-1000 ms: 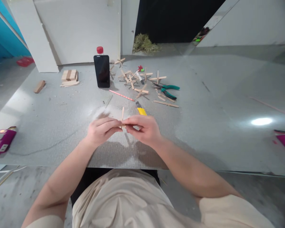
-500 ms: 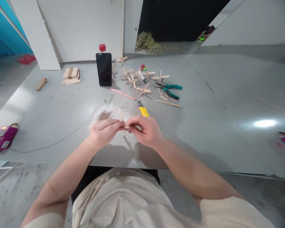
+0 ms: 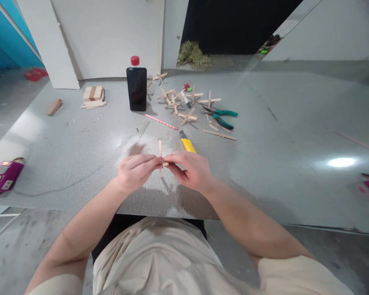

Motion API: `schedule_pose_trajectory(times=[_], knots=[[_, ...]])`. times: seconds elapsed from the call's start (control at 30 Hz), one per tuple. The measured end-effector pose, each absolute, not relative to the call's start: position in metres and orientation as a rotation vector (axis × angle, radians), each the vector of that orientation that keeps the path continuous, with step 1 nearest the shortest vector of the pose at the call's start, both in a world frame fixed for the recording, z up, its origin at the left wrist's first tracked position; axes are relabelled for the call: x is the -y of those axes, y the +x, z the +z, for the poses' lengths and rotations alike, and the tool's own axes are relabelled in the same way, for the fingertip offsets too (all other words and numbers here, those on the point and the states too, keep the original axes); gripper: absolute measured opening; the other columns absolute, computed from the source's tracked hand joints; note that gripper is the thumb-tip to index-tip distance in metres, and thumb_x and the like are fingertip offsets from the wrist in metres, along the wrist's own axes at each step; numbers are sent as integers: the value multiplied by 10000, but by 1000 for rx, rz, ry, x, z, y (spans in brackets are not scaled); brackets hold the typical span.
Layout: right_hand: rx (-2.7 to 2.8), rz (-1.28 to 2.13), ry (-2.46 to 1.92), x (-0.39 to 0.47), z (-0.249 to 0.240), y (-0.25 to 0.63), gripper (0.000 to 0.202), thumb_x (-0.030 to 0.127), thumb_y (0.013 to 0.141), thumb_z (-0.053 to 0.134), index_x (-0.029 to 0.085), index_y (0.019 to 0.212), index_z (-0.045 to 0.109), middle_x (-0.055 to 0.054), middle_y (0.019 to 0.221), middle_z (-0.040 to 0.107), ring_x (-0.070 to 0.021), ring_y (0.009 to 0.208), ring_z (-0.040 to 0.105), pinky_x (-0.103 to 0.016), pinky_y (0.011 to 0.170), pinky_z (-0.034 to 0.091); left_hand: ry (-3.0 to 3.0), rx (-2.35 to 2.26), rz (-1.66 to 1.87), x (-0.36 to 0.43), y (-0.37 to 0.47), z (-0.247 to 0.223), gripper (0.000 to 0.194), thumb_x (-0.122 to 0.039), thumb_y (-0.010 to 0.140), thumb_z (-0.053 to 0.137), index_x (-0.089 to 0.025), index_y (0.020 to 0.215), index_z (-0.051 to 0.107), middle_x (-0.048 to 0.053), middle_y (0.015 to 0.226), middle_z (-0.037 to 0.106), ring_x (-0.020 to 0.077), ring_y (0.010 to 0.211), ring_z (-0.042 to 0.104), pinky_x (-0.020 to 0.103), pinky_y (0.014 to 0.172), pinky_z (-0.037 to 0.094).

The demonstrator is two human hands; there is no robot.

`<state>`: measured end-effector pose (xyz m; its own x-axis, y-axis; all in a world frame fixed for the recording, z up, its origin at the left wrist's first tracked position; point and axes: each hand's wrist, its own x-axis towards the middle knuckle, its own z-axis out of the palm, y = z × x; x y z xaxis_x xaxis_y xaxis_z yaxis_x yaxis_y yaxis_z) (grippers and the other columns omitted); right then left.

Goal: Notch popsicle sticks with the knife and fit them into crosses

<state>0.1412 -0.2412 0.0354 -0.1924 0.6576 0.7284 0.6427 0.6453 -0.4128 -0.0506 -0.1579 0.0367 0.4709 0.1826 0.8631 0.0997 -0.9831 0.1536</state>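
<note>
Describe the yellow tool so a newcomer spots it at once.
On the grey table, find the black phone standing in front of a red-capped bottle. Come closer and rightward to the right hand; just beyond it lies the yellow tool. Its bright yellow body and grey tip set it apart from the teal-handled pliers and the loose wooden stick.

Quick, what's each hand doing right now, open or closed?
Left hand: closed, pinching the small wooden stick piece.
Right hand: closed, pinching the same piece.
</note>
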Motion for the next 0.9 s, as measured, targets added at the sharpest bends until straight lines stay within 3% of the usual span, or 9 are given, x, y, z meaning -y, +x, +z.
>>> schedule_pose_trajectory(times=[0.4, 0.6, 0.9], knots=[[1869, 8, -1043, 244, 40, 141, 124, 212, 1004, 528, 245, 1077, 623, -3, 839, 755, -124, 715, 706, -236, 661, 554, 2543, -238, 1563, 161, -48, 38, 141, -195, 904, 709, -202, 1045, 705, 5, 920, 768, 82, 739, 729, 165, 667, 585], [1850, -209, -950, 243, 44, 144, 226, 178, 897, 676, 284, 1095, 645, -56, 1048, 702, -192, 935, 670, -365, 841, 566, 2578, -222, 1541, 159, -48, 41, 129, -213, 906, 709, -205, 1035, 703, 4, 932, 775, 94, 747, 735, 180, 652, 585], [1871, -168, -923, 242, 40, 144, 212, 135, 944, 576, 270, 1097, 634, -46, 964, 692, -178, 858, 648, -339, 769, 548, 2580, -217, 1490, 154, -47, 37, 133, -235, 892, 729, -191, 1016, 708, 13, 915, 781, 99, 757, 744, 174, 704, 586]])
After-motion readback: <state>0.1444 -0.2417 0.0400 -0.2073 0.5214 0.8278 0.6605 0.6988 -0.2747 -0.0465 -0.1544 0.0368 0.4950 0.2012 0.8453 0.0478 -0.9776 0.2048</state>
